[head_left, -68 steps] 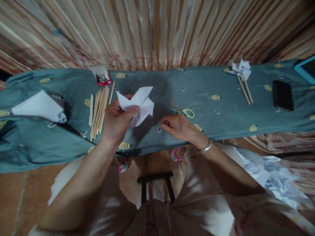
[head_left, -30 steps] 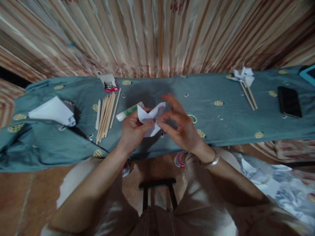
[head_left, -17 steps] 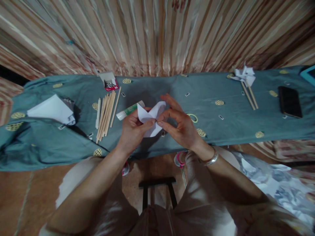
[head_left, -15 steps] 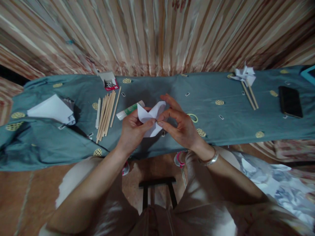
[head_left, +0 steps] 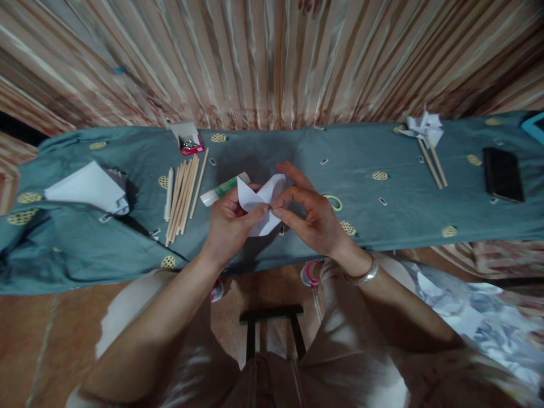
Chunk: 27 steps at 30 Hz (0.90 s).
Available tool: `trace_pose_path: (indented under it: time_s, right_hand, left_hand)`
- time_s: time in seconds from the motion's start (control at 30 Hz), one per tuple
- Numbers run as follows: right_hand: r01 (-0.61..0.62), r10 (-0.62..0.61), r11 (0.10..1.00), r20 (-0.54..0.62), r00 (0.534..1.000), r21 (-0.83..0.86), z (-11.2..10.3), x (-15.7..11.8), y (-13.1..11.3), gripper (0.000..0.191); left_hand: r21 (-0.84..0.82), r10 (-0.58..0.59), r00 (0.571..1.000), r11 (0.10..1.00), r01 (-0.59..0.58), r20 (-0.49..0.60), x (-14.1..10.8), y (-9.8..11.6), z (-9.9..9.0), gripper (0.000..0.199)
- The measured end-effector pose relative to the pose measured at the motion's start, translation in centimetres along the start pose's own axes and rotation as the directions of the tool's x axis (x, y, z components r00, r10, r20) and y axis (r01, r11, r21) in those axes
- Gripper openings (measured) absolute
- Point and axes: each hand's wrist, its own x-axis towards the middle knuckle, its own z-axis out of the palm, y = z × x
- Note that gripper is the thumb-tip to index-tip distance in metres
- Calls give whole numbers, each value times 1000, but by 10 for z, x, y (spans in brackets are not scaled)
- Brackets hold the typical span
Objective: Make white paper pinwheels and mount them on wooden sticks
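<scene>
White paper, folded into pointed flaps, sits between the two hands, held over the cloth-covered worktop (head_left: 361, 153). From where I stand, the left hand (head_left: 227, 233) has a firm grip on this folded paper (head_left: 261, 195), thumb pressed near its centre; the right hand (head_left: 317, 218) has a narrow grip, thumb and forefinger together at that same centre on a small dark bit (head_left: 271, 208) too tiny for me to name. I'd judge the folded paper almost weightless, springy at its folds, easily creased or torn; the layered middle looks the safest place to hold, while the loose flaps would likely bend. Just beyond the folded paper's left side lies a white-and-green tube (head_left: 224, 189), and to its right a pale-green ring handle (head_left: 338, 200). Farther left of it are the wooden sticks (head_left: 183, 195), with the red-and-white box (head_left: 192, 151) behind them. Well to its right and farther back, crumpled white paper (head_left: 425, 129) tops two sticks (head_left: 432, 163).
</scene>
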Motion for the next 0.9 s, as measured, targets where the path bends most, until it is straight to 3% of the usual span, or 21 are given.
trace_pose_path:
  time_s: [0.5,0.9]
  right_hand:
    - [-82,75,992,82,994,93,-1,1,4,7]
    - [-62,58,963,25,998,262,3,2,9,8]
  left_hand:
    - [16,11,1000,1000,-11,-1,-1,0,0,32]
    - [-7,36,998,999,-36,52,0,-1,-1,42]
